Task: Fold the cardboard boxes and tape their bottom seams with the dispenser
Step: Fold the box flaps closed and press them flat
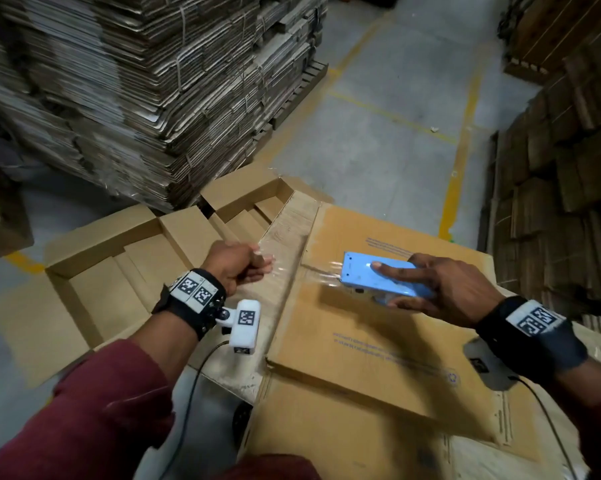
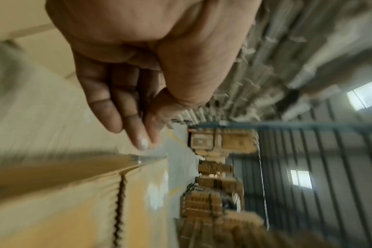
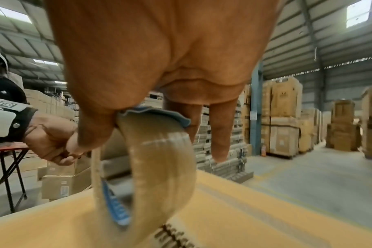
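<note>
A maroon sleeve filled the lower left of the head view. Above it the left hand pinched clear tape at centre frame. At right centre the right hand gripped the blue dispenser over the cardboard box, hands apart. Flattened cardboard stacks stood at upper left.

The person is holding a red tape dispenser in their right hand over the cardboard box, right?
Not quite: the tape dispenser is light blue, not red, as the head view shows. The rest holds: the right hand grips it over the cardboard box.
</note>
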### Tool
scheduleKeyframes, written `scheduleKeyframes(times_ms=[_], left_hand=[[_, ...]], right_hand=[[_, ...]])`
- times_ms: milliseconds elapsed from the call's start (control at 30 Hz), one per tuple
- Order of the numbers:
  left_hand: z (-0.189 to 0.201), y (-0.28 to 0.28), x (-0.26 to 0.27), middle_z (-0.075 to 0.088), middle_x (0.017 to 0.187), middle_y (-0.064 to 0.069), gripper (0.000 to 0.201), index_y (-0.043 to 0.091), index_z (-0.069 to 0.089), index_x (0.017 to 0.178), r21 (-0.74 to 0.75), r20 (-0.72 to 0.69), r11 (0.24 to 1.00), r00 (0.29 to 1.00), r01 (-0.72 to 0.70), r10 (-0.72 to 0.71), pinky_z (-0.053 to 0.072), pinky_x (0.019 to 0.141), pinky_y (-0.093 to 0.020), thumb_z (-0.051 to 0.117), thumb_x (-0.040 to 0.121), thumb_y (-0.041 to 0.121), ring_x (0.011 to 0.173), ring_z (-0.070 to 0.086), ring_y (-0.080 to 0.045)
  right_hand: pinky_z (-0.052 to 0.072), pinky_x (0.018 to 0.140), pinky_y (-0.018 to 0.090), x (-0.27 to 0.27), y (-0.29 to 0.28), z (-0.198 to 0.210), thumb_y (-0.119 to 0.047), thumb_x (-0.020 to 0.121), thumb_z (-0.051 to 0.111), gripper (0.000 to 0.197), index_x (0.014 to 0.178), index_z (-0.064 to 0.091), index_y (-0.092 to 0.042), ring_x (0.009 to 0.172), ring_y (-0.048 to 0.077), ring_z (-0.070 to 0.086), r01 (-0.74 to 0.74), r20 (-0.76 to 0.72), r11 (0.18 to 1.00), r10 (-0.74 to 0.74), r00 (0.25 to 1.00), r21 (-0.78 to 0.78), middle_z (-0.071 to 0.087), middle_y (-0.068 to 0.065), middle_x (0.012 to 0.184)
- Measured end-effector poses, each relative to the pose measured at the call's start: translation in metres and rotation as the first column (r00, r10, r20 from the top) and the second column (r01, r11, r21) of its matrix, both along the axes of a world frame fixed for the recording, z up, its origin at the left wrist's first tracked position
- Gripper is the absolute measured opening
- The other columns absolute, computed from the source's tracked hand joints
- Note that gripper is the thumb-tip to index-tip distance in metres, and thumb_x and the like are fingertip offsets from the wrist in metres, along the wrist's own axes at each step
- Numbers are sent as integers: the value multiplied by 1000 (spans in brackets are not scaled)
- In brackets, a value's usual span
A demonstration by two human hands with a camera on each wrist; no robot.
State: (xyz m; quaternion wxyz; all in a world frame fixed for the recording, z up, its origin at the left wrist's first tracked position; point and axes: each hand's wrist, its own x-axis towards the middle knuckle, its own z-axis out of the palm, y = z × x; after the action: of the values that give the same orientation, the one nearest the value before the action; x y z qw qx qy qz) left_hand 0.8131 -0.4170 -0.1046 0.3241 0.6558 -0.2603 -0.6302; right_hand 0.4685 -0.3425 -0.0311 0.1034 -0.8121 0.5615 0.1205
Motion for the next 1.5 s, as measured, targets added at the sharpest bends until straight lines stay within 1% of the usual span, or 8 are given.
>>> scheduleKeyframes(times_ms=[200,500,667,1067,1233,1367,1433,1500], left_hand=[[-6,-7,-30,77,87,-22,15,-7,71,97,-63,70,996,996,62,-57,52,55,-29,70,82,-11,56,65,-21],[-52,-24,-51,76,84,-6,32,16,70,94,-186,327,981,945,52,12,61,61,-29,94,73,13,57,74,-13],[-76,-28,-49,77,79,-7,35,17,69,97,-181,292,982,956,46,9,60,64,-28,94,73,15,59,74,-11],[-116,-22,-37,79,85,-11,40,15,68,108,-104,-35,994,999,37,-41,48,54,-19,92,76,15,68,75,-13],[-123,-27,-41,75,76,-12,50,6,61,118,5,-93,998,994,62,-61,42,44,-21,90,79,14,50,65,-9],[-117,-44,-38,71,74,-15,52,5,52,117,-19,61,969,968,246,-245,51,42,-25,88,83,20,51,63,-19],[-112,-49,-33,74,79,-17,51,8,56,102,6,209,927,906,376,-369,60,51,-38,88,81,42,61,68,-28],[-110,-46,-23,70,66,-14,61,11,53,78,116,324,852,792,510,-518,55,40,-37,81,76,65,53,67,-28]], right_hand=[[39,62,32,-8,-13,-14,-87,82,34,65,140,6,-78,89,19,57,52,-144,996,-42,989,68,45,-8,105],[38,64,33,4,-15,-41,-76,91,46,63,146,16,-71,96,21,58,128,-172,988,-111,979,89,42,-7,100],[32,60,32,14,-21,-43,-73,93,47,61,148,18,-69,84,18,49,126,-207,988,-105,973,89,41,-7,98],[35,64,32,39,-39,-58,-75,92,44,59,147,26,-67,92,24,61,105,-304,986,-61,951,132,41,-6,97],[35,66,32,43,-45,-58,-70,94,47,59,149,25,-64,100,25,62,91,-335,983,-34,942,158,41,-5,100],[35,67,31,46,-50,-59,-69,94,47,59,149,26,-63,100,25,61,100,-352,978,-30,935,182,42,-4,99],[36,67,32,48,-53,-60,-67,95,49,59,150,27,-63,101,25,61,90,-351,979,-21,936,181,41,-5,97],[38,68,32,47,-54,-62,-66,94,51,60,149,26,-64,101,24,61,92,-356,980,-24,934,175,42,-6,98]])
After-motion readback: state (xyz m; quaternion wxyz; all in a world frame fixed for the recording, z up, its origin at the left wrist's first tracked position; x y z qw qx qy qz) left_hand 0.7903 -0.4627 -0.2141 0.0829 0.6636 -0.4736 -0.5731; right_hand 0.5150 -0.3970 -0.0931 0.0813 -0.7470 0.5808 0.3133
